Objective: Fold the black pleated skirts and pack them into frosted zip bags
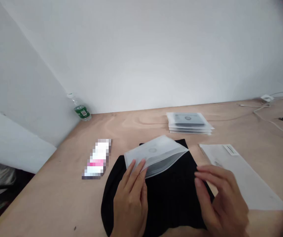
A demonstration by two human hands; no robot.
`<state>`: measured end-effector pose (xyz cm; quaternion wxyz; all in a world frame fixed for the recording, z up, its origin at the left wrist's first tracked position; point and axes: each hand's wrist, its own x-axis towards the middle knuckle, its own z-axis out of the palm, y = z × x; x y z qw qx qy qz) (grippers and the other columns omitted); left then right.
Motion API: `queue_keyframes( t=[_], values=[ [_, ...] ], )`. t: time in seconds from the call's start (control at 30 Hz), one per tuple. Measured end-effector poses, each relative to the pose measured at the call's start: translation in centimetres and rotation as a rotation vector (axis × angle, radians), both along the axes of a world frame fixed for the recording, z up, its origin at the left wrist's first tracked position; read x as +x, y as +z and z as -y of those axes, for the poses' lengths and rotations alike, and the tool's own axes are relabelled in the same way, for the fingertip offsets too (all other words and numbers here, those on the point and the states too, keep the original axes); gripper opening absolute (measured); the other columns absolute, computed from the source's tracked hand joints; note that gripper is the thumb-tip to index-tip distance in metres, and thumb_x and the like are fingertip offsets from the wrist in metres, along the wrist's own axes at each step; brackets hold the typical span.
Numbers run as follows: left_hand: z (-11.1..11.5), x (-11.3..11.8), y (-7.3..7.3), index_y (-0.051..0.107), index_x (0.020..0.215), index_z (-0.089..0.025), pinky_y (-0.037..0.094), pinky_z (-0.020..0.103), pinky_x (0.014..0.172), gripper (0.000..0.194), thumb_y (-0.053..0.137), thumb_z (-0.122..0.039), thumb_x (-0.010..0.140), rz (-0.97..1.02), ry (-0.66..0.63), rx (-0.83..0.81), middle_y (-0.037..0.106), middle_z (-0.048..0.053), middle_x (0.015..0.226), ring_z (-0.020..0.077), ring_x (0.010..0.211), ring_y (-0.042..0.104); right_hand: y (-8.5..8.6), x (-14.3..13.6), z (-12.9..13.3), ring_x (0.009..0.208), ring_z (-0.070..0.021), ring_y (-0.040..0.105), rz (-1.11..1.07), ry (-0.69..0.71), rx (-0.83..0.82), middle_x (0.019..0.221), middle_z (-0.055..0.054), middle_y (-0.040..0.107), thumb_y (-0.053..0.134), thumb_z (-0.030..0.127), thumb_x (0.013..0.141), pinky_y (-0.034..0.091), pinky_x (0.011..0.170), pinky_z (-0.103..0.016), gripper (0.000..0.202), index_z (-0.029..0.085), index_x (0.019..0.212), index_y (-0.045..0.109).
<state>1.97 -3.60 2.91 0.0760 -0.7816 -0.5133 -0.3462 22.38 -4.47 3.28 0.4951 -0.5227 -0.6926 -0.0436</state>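
A frosted plastic bag (165, 144) with a faint round mark lies tilted over a black cloth garment (171, 200). Its near edge gapes, and something grey shows inside. My left hand (131, 194) grips the bag's near left corner, two fingers flat on top and the thumb side at the edge. To the right, my right hand (221, 197) is apart from the bag, thumb tip and fingertips brought together in a pinch; nothing shows between them. Beside that hand lies a larger flat white bag (247, 184) with a label, partly hidden behind the fingers.
A stack of similar filled frosted bags (189, 123) sits near the wall. On the left are a pixelated phone-shaped object (97, 159) and a green-labelled bottle (82, 112) in the corner. White cables (265, 113) run along the right side of the wooden table (57, 194).
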Motion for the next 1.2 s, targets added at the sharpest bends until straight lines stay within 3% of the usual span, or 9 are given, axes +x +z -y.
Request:
queue_keyframes(
  t=[0.07, 0.13, 0.23, 0.4, 0.57, 0.73, 0.87, 1.03, 1.2],
  values=[
    [-0.1, 0.0, 0.1, 0.054, 0.117, -0.016, 0.045, 0.035, 0.095, 0.036, 0.041, -0.006, 0.085, 0.062, 0.023, 0.025, 0.057, 0.004, 0.125, 0.0185, 0.122, 0.044, -0.9, 0.2, -1.0, 0.091, -0.0251, 0.058, -0.044, -0.118, -0.285, 0.1, -0.008, 0.059, 0.052, 0.031, 0.082, 0.048, 0.074, -0.042, 0.033, 0.023, 0.113, 0.05],
    [-0.1, 0.1, 0.2, 0.055, 0.117, -0.016, 0.046, 0.034, 0.094, 0.037, 0.041, -0.005, 0.085, 0.086, 0.047, 0.036, 0.057, 0.004, 0.124, 0.018, 0.121, 0.046, -1.9, 0.2, -2.4, 0.091, -0.0276, 0.058, 0.044, -0.142, -0.637, 0.1, -0.011, 0.06, 0.045, 0.047, 0.083, 0.048, 0.073, -0.043, 0.046, 0.018, 0.118, 0.049],
    [-0.3, 0.2, 0.1, 0.053, 0.119, -0.016, 0.049, 0.034, 0.091, 0.038, 0.04, -0.006, 0.085, 0.063, 0.09, 0.008, 0.057, 0.005, 0.125, 0.0183, 0.118, 0.049, -2.9, -0.2, -4.2, 0.099, -0.0316, 0.055, 0.147, -0.105, -0.869, 0.103, -0.016, 0.058, 0.038, 0.058, 0.082, 0.045, 0.08, -0.043, 0.059, 0.012, 0.114, 0.055],
    [-0.8, 0.2, 0.0, 0.055, 0.118, -0.016, 0.054, 0.035, 0.083, 0.038, 0.038, -0.008, 0.085, 0.038, 0.132, -0.032, 0.06, 0.005, 0.121, 0.0192, 0.111, 0.056, -2.7, -0.6, -5.0, 0.101, -0.0295, 0.055, 0.079, -0.037, -0.921, 0.109, -0.015, 0.056, 0.044, 0.053, 0.08, 0.043, 0.082, -0.04, 0.055, 0.013, 0.117, 0.052],
    [-1.2, 0.1, 0.6, 0.056, 0.116, -0.018, 0.056, 0.035, 0.078, 0.037, 0.038, -0.01, 0.085, 0.06, 0.182, -0.056, 0.061, 0.005, 0.119, 0.0197, 0.105, 0.06, -2.7, -0.8, -5.6, 0.099, -0.0284, 0.057, -0.143, 0.027, -1.011, 0.1, -0.01, 0.062, 0.06, 0.046, 0.07, 0.043, 0.08, -0.039, 0.051, 0.021, 0.114, 0.049],
    [-1.8, -0.2, 1.1, 0.055, 0.118, -0.02, 0.056, 0.035, 0.079, 0.038, 0.038, -0.012, 0.085, 0.082, 0.215, -0.074, 0.061, 0.004, 0.12, 0.0199, 0.107, 0.059, -2.2, -1.3, -5.9, 0.107, -0.0268, 0.055, -0.807, 0.092, -1.125, 0.108, -0.011, 0.062, 0.075, 0.028, 0.054, 0.045, 0.084, -0.036, 0.071, 0.019, 0.118, 0.045],
    [-2.7, -0.2, 1.6, 0.055, 0.118, -0.017, 0.053, 0.039, 0.085, 0.038, 0.037, -0.011, 0.085, 0.09, 0.232, -0.048, 0.061, 0.006, 0.12, 0.0213, 0.112, 0.055, -0.3, -0.5, -3.5, 0.088, -0.0243, 0.064, -1.256, 0.307, -1.217, 0.089, -0.006, 0.07, 0.072, 0.018, 0.057, 0.048, 0.078, -0.034, 0.04, 0.018, 0.095, 0.06],
    [-3.2, 0.7, 1.1, 0.054, 0.118, -0.013, 0.049, 0.039, 0.092, 0.039, 0.036, -0.007, 0.084, 0.04, 0.144, -0.027, 0.059, 0.009, 0.121, 0.0213, 0.119, 0.049, 1.4, 0.4, -0.3, 0.082, -0.0252, 0.066, -1.504, 0.261, -1.299, 0.083, -0.006, 0.072, 0.071, 0.019, 0.063, 0.051, 0.073, -0.036, 0.028, 0.019, 0.09, 0.064],
    [-2.1, 2.6, -0.9, 0.049, 0.123, -0.009, 0.048, 0.037, 0.094, 0.044, 0.034, -0.002, 0.081, -0.022, 0.039, -0.046, 0.054, 0.014, 0.127, 0.0211, 0.122, 0.045, 0.7, -0.9, -1.6, 0.083, -0.027, 0.067, -1.692, 0.065, -1.183, 0.083, -0.009, 0.072, 0.074, 0.02, 0.061, 0.052, 0.076, -0.038, 0.04, 0.015, 0.099, 0.064]
  ],
)
